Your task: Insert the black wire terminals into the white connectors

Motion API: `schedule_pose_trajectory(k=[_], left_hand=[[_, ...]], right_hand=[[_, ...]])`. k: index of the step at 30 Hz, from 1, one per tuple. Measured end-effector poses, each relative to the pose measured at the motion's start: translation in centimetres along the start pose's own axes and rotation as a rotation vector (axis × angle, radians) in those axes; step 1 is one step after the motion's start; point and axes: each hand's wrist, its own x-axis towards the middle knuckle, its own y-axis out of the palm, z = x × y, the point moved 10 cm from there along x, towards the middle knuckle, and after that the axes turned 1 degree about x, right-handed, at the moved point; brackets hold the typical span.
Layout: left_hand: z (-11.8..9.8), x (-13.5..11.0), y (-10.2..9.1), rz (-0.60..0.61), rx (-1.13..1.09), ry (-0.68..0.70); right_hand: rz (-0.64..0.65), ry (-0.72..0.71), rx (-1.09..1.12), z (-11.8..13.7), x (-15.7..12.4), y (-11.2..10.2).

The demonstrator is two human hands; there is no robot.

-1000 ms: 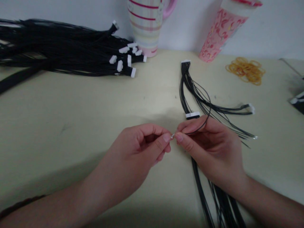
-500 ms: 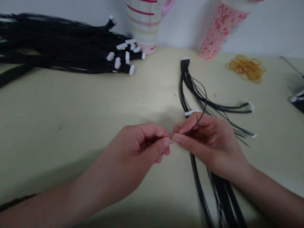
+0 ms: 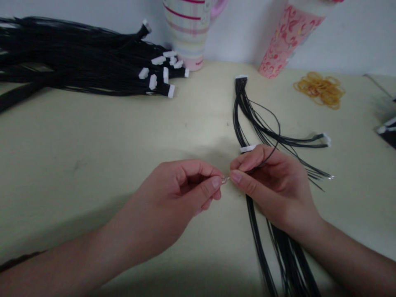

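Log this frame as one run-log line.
left hand: pinches metal terminal | right hand: pinches black wire | beside: white connector

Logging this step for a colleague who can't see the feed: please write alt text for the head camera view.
The left hand pinches a tiny metal terminal while the right hand holds a thin black wire close to it, above a pale table. A loose black wire harness lies under the right hand, with a larger pile of harnesses at upper left.
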Motion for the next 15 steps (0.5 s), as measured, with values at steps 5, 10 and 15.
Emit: schedule_pose_trajectory(k=[5,10,15], left_hand=[[-0.16,-0.17,-0.10,0.000,-0.014,0.012],[-0.17,-0.20,-0.12,-0.007,-0.009,0.005],[-0.07,-0.15,-0.15,-0.013,-0.003,0.000]], right_hand=[[0.032,-0.030,-0.051,0.54,-0.04,0.26],[0.039,-0.055,-0.062,0.75,0.00,0.31],[0.024,-0.077,-0.110,0.98,-0.06,0.23]])
